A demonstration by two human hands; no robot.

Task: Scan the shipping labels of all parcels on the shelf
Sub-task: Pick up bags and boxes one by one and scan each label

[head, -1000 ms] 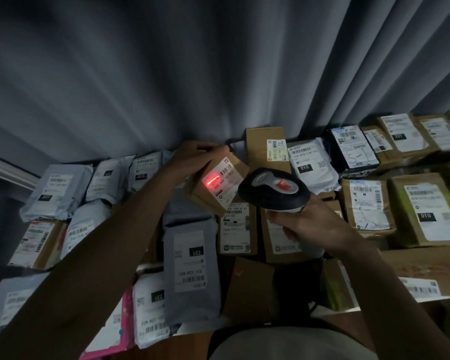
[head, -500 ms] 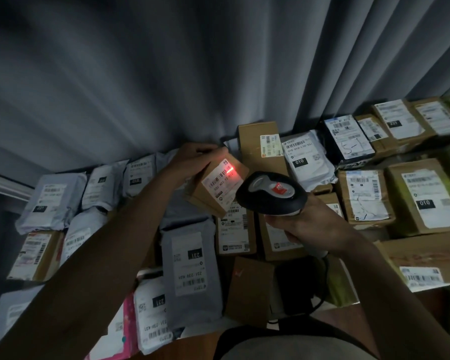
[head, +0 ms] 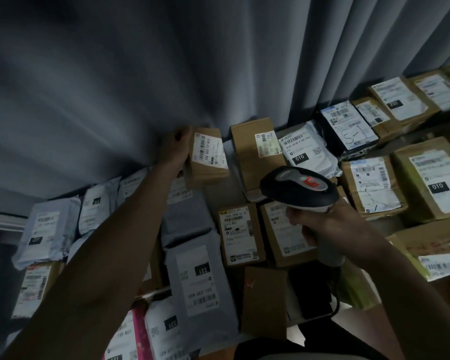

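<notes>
1. Head view, far left: grey mailer bags [head: 47, 229] lie on the shelf before a grey curtain [head: 166, 61]
2. Left hand [head: 176, 149] grips a small brown parcel [head: 208, 157] by its left side, at the back against the curtain, label [head: 209, 152] facing up
3. Right hand [head: 327, 229] clasps the handle of a barcode scanner [head: 299, 187], held above boxes nearer the front
4. Labelled cardboard boxes [head: 431, 178] fill the right

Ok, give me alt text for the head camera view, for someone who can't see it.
A person's left hand holds a small cardboard box at the back of a parcel-covered shelf, while the right hand grips a barcode scanner. A grey curtain hangs behind.
</notes>
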